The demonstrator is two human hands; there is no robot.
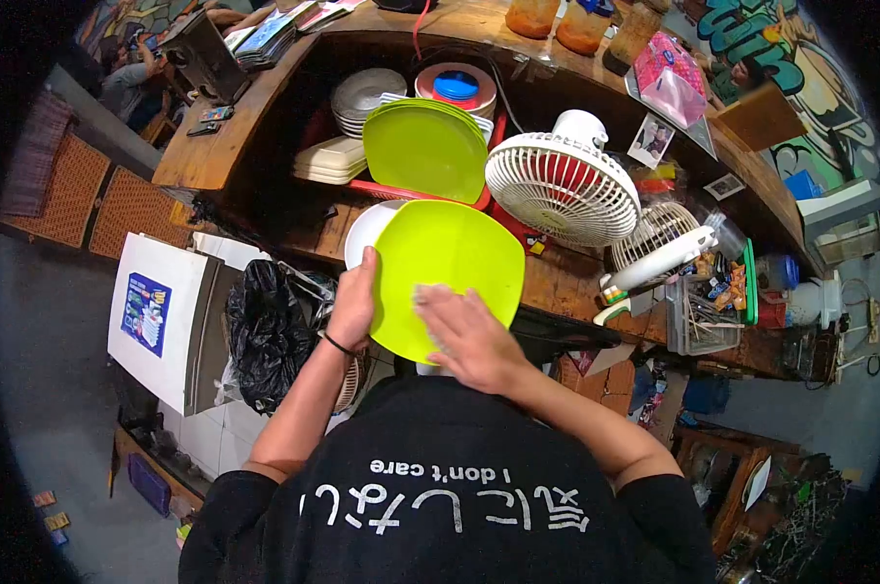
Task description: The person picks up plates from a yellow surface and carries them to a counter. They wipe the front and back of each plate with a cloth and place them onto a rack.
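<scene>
A bright green squarish plate (459, 243) is held up in front of my chest, tilted toward me. My left hand (352, 302) grips its left edge, thumb on the face and fingers behind. Against the plate's lower middle, my right hand (474, 336) presses a crumpled white tissue (422, 297), partly hidden under the blurred fingers. Part of a white plate (360, 238) shows behind the green one at its left. Just beyond, more green plates (425, 151) stand in a red rack (372, 190).
On the wooden counter are a white fan (562, 185), stacked cream trays (330, 161), stacked plates (367, 94) and a clear bin of utensils (703, 316). A black plastic bag (265, 336) hangs at left beside a white refrigerator (158, 321). Jars (532, 15) line the upper ledge.
</scene>
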